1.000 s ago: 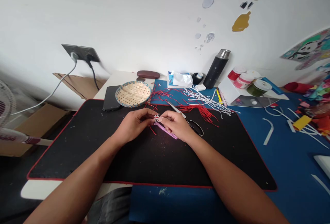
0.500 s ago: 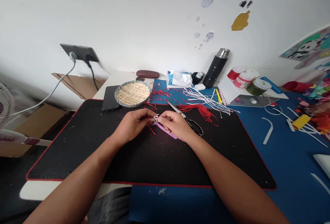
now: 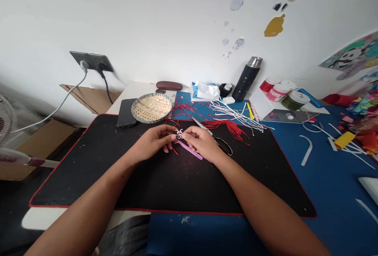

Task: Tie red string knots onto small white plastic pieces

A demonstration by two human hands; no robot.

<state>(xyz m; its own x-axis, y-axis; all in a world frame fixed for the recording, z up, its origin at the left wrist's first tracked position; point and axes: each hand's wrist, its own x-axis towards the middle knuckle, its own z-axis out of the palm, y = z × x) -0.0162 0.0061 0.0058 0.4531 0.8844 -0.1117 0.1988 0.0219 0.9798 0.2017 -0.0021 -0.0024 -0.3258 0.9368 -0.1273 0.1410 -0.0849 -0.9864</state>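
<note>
A small white knotted cord piece with red at its centre (image 3: 178, 133) sits between the fingertips of my left hand (image 3: 153, 142) and my right hand (image 3: 201, 142), above the black desk mat (image 3: 171, 181). Its middle is partly hidden by my fingers. Under my right fingers lies a pink flat plastic tool (image 3: 189, 150). Just beyond my right hand rest black-handled scissors (image 3: 213, 134). A bundle of red cords (image 3: 227, 127) lies behind them, and a bunch of white cords (image 3: 236, 116) lies farther back.
A woven bamboo basket (image 3: 152, 108) and a black phone (image 3: 125, 113) sit at the mat's far edge. Behind stand a black thermos (image 3: 246, 79), a tissue pack (image 3: 205, 91) and several jars (image 3: 292, 100). Paper scraps cover the blue mat (image 3: 333, 185) to the right.
Both hands stay at the knotted piece, with only slight finger shifts. The whole view has drifted a little.
</note>
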